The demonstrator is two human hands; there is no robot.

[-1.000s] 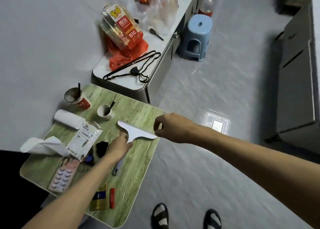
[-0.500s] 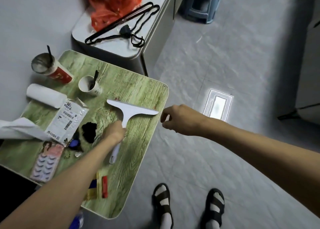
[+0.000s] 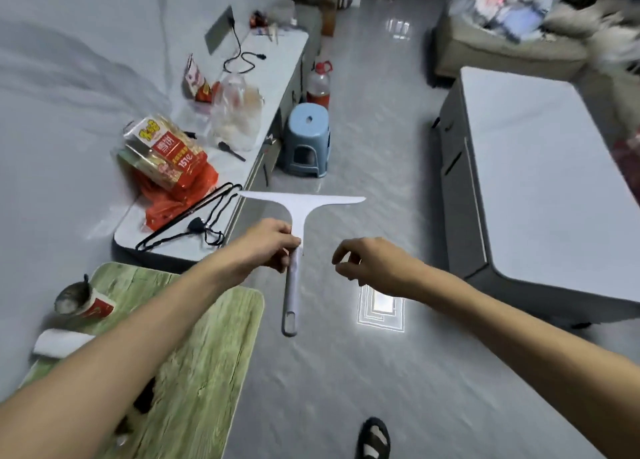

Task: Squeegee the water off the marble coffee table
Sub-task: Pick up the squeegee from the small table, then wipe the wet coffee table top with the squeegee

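A white squeegee (image 3: pixel 300 212) with a wide blade and a long grey handle hangs in the air over the floor, blade away from me. My left hand (image 3: pixel 268 247) grips its handle just below the blade. My right hand (image 3: pixel 367 261) hovers to the right of the handle with fingers loosely curled, holding nothing. The pale marble coffee table (image 3: pixel 540 167) stands at the right, well apart from both hands.
A green wood-grain side table (image 3: pixel 207 354) with a cup (image 3: pixel 81 302) and paper roll (image 3: pixel 59 343) lies at lower left. A white low cabinet (image 3: pixel 263 87) holds snack bags and hangers. A blue stool (image 3: pixel 306 139) and a bottle (image 3: pixel 319 82) stand on the grey floor.
My left hand has lifted the squeegee off the green side table and carried it out over the floor. My view has swung up and right, bringing the marble coffee table into sight.
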